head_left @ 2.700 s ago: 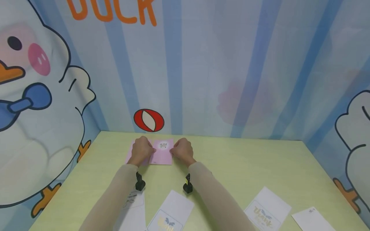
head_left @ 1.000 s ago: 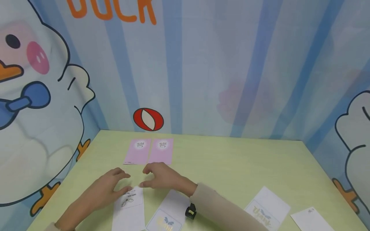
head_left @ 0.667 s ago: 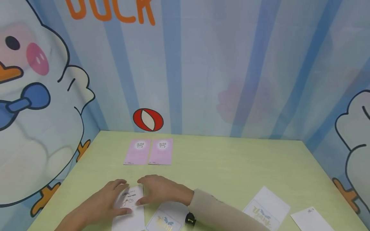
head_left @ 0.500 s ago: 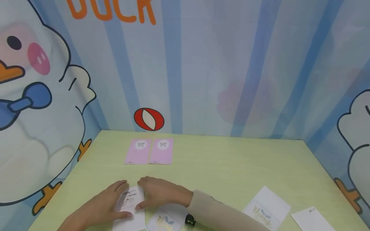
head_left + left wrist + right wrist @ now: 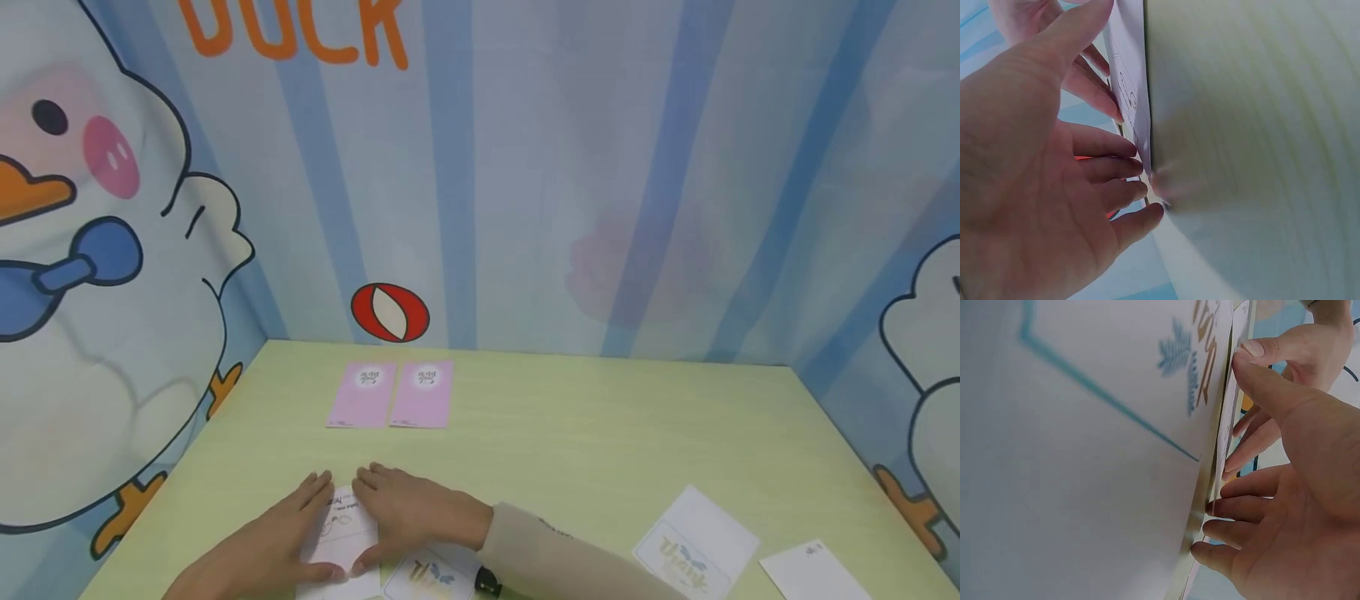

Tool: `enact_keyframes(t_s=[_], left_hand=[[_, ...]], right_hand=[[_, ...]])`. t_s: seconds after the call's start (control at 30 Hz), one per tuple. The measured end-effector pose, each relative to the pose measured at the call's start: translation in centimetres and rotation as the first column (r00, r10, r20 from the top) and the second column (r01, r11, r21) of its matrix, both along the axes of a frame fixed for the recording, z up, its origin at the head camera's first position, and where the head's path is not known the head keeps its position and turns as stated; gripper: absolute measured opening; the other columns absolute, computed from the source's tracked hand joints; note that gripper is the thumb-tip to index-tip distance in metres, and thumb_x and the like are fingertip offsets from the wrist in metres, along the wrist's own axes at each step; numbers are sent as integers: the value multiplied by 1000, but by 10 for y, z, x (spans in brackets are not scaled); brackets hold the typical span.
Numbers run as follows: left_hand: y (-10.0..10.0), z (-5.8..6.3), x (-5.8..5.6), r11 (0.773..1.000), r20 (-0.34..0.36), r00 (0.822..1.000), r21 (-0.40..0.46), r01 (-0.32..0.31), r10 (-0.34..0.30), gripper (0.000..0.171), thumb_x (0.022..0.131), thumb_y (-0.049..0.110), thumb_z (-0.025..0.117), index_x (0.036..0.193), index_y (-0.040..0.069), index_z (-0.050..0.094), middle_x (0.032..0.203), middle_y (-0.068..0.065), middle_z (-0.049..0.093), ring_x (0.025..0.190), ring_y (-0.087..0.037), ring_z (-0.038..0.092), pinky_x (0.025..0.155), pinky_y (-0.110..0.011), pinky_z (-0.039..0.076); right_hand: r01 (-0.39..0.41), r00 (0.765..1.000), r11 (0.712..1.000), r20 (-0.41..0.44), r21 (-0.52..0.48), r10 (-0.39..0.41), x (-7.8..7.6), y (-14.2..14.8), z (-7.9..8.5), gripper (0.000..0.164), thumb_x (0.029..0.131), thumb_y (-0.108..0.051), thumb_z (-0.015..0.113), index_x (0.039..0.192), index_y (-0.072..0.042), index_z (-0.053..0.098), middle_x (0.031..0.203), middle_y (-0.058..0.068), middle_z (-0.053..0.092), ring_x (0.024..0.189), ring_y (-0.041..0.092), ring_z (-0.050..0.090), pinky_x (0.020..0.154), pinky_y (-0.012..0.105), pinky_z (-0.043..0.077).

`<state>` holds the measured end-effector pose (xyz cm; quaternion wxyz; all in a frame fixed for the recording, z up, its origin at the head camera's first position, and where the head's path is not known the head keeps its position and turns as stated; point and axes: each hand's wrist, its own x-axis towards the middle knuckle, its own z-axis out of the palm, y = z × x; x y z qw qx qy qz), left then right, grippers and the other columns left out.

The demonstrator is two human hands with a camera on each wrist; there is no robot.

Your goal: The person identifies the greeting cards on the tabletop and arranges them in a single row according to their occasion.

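Observation:
A white card (image 5: 339,546) with small writing and a line drawing lies near the table's front left. My left hand (image 5: 281,533) lies along the card's left side, its fingers extended and touching the card. From the other side my right hand (image 5: 420,510) touches it, fingers fairly straight and thumb near the left thumb. The left wrist view shows the left fingertips at the card's edge (image 5: 1125,81). Just under the right wrist is another white card (image 5: 429,575) with gold lettering and a blue sprig, partly covered by the hand and sleeve.
Two pink cards (image 5: 362,396) stand side by side flat on the yellow-green table (image 5: 570,433) near its back edge. At the front right lie a "Thank" card (image 5: 693,546) and a plain white card (image 5: 813,571). A striped duck-print cloth (image 5: 517,183) hangs behind.
Both hands have left the right-hand pink card and come down to the front left white card. They have settled onto its sides, fingers straighter, thumbs drawn closer to the front.

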<state>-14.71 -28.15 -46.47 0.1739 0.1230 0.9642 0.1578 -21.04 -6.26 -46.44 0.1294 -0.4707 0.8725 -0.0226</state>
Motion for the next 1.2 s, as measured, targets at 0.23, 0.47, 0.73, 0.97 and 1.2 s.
enact_keyframes(t_s=[0.23,0.47,0.73,0.97,1.2], left_hand=[[2,-4,-1,1000,-3,1000,-10,11,-11,119,81,66,80,161,-7,30,172,-26,25,160,-49,24,124,-66,30],[3,-4,-2,999,33,998,12,-44,44,122,77,66,83,162,-5,31,173,-24,24,158,-47,29,123,-65,32],[6,0,-4,997,55,995,-2,-79,79,123,74,65,85,161,-5,33,173,-24,25,156,-47,33,121,-65,35],[5,-3,-7,995,37,994,26,-99,98,123,72,63,88,159,-5,35,171,-25,29,152,-46,40,120,-65,37],[4,-2,-11,990,-98,987,70,-122,128,93,63,50,98,130,4,52,129,-10,55,116,-26,51,104,-49,51]], right_hand=[[3,999,1000,-34,22,-2,3,-2,2,104,90,-75,65,164,-9,34,172,6,33,160,21,34,129,29,31],[0,998,1000,-60,16,1,3,-3,1,102,89,-76,66,162,-10,38,170,4,39,157,19,39,126,27,36],[19,997,1000,-78,22,-17,3,-5,1,102,87,-77,67,161,-11,41,168,1,41,156,16,41,123,25,39],[45,994,999,-96,-16,-46,5,-7,2,96,82,-75,74,152,-13,50,151,-3,56,139,9,55,105,21,53],[123,992,988,-24,-92,-126,3,-12,3,90,74,-63,89,145,-20,54,118,-8,59,91,2,51,67,15,48]])
